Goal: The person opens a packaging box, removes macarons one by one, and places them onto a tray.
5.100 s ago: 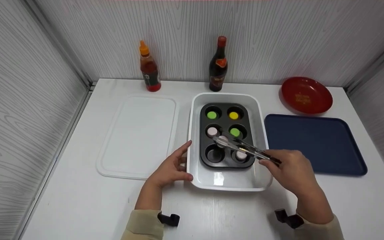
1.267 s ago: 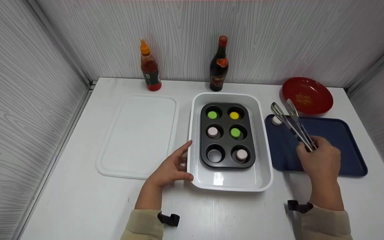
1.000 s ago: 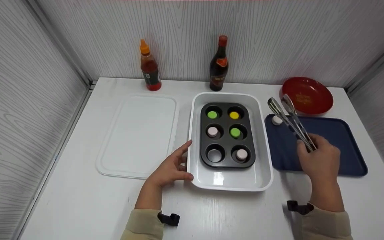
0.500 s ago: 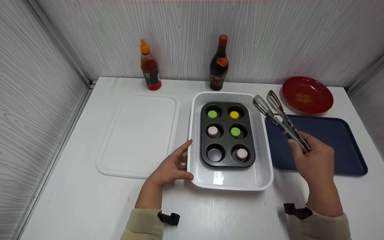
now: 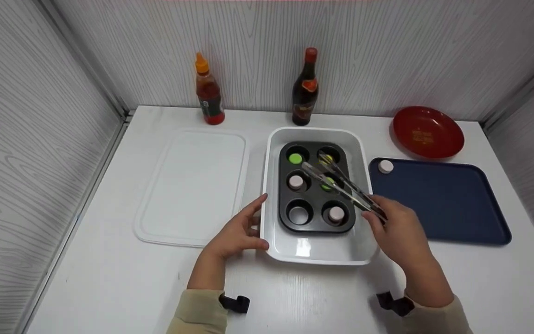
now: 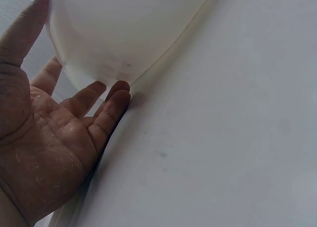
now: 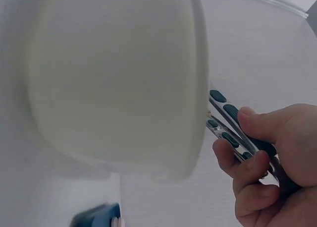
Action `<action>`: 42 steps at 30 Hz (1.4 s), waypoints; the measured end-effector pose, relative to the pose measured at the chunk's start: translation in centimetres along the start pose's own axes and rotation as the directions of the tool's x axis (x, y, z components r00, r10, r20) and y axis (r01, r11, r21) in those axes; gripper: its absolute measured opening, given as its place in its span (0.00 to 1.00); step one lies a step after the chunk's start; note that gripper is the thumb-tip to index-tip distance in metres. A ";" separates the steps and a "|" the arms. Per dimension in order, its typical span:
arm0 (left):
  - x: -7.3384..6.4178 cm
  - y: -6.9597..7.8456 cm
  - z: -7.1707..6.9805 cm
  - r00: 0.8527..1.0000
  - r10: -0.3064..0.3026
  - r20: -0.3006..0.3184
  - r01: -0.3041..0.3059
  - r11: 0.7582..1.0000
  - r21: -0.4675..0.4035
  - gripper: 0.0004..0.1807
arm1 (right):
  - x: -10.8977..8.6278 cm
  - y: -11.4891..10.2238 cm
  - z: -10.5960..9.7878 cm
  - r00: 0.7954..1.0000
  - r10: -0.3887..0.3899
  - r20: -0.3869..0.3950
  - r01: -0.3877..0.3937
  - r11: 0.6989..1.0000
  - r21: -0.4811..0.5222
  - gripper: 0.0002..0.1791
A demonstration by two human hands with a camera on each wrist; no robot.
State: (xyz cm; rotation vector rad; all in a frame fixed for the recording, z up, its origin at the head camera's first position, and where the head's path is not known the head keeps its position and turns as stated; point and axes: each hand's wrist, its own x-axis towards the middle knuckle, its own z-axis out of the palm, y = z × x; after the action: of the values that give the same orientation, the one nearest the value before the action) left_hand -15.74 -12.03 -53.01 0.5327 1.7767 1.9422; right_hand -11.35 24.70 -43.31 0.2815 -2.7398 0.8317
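My left hand [image 5: 237, 234] touches the left wall of a white rectangular tub [image 5: 318, 262] with its fingers spread. In the right hand [image 5: 401, 232] are metal tongs [image 5: 359, 201], their jaws apart above a dark muffin tin [image 5: 314, 199] inside the tub. Small round pieces sit in its cups: light green [image 5: 295, 158], pale pink [image 5: 295, 182] and another pale pink [image 5: 336, 214], plus yellow and green ones partly covered by the tongs. In the right wrist view the thumb and fingers grip the tongs' handles [image 7: 233, 120]; the tub hides the tips there.
A blue tray [image 5: 457, 204] lies right of the tub, with a pale pink round piece [image 5: 385, 166] in its far left corner. Behind it stands a red plate [image 5: 427, 125]. A white board [image 5: 197, 185] lies left. A sauce bottle [image 5: 210, 99] and dark bottle [image 5: 304, 95] stand at the back.
The pale piece held in the tongs over the tin earlier now lies on the blue tray. The right hand has since carried the tongs left, back over the tin. The left hand stayed put.
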 end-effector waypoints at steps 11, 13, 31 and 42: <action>0.1 -0.2 0.0 1.000 0.017 0.017 -0.016 1.000 -0.014 0.71 | -0.3 -1.4 1.3 0.998 0.007 0.063 0.001 0.993 -0.122 0.21; 0.1 -0.1 0.0 1.000 0.015 0.012 -0.015 1.000 -0.010 0.70 | -0.2 -1.4 1.5 0.997 0.024 0.073 -0.016 0.994 -0.113 0.20; 0.2 0.1 0.1 1.000 0.003 -0.005 -0.003 1.000 0.015 0.67 | 0.2 -2.6 2.9 0.998 0.037 0.050 -0.033 0.996 -0.077 0.14; 0.1 0.1 0.1 1.000 0.005 -0.009 -0.005 1.000 0.002 0.68 | 0.8 -3.5 2.9 0.992 0.091 0.086 -0.074 0.981 -0.177 0.17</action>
State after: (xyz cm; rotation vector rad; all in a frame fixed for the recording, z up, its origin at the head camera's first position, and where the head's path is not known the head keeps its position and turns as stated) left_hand -15.76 -11.93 -52.86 0.5307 1.7849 1.9485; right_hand -11.76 20.11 -43.57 0.1765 -2.9061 0.6083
